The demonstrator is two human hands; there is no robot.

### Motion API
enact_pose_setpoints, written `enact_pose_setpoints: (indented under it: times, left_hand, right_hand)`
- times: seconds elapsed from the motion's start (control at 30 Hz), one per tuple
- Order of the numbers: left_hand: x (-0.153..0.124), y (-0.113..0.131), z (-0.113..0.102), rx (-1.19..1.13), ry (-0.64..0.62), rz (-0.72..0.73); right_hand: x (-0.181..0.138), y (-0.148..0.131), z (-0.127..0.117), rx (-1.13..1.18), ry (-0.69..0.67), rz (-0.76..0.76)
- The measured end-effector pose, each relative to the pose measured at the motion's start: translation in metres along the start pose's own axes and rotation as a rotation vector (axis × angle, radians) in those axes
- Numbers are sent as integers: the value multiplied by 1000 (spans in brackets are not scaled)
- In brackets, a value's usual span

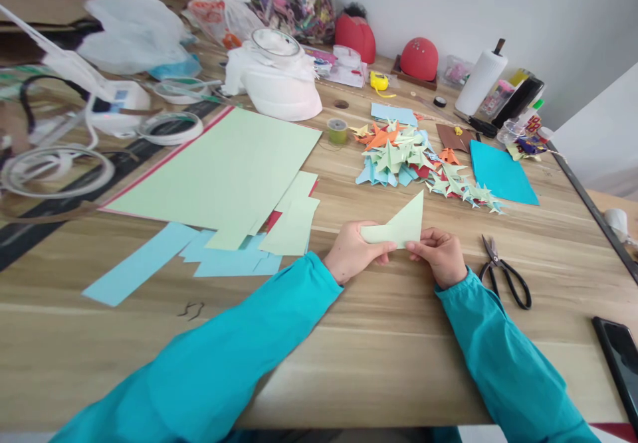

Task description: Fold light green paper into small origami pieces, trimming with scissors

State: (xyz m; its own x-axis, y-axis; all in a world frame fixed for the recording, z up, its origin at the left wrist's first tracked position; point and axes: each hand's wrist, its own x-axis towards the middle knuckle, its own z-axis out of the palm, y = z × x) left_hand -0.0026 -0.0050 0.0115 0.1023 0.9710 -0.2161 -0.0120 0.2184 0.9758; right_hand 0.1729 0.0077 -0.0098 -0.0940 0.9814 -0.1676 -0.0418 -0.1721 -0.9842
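In the head view, a person in turquoise sleeves (279,330) is working at a wooden table (349,370). The folded pale green paper (405,222) is being held up between both hands, above the table and in front of the pile of folded paper shapes (399,154). The left hand (357,249) is gripping its left part, thumb pressing on the front near the lower edge and fingers lying behind. The right hand (440,254) is pinching the lower right corner between thumb and bent fingers. The paper is showing no writing.

Left of the hands, a dark handwritten mark (192,310) is standing out on the wood, looking something like "53", though its reading is uncertain. Blue paper strips (142,264) are lying just beyond it, and a large pale green sheet (219,171) is resting behind them. Farther back, a white plastic bag (222,14) is bearing red-orange print too blurred to read. At the far right, a dark shiny packet (532,145) is carrying print too small to make out. Black-handled scissors (506,273) are lying near the right hand, and a phone (618,356) is lying at the right edge, its screen dark.
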Motion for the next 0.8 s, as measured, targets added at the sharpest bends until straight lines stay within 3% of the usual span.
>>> enact_pose_setpoints:
  times: [0.27,0.43,0.8]
  left_hand:
    - [-1,-1,1,67,-90,-8]
    - [-2,-5,2,132,-126,67]
    - [-2,2,1,43,-171,-27]
  right_hand:
    - [-3,-3,1,-26,-216,-82]
    - [-2,0,1,-30,-234,-74]
    - [-2,-1,1,-21,-277,-78]
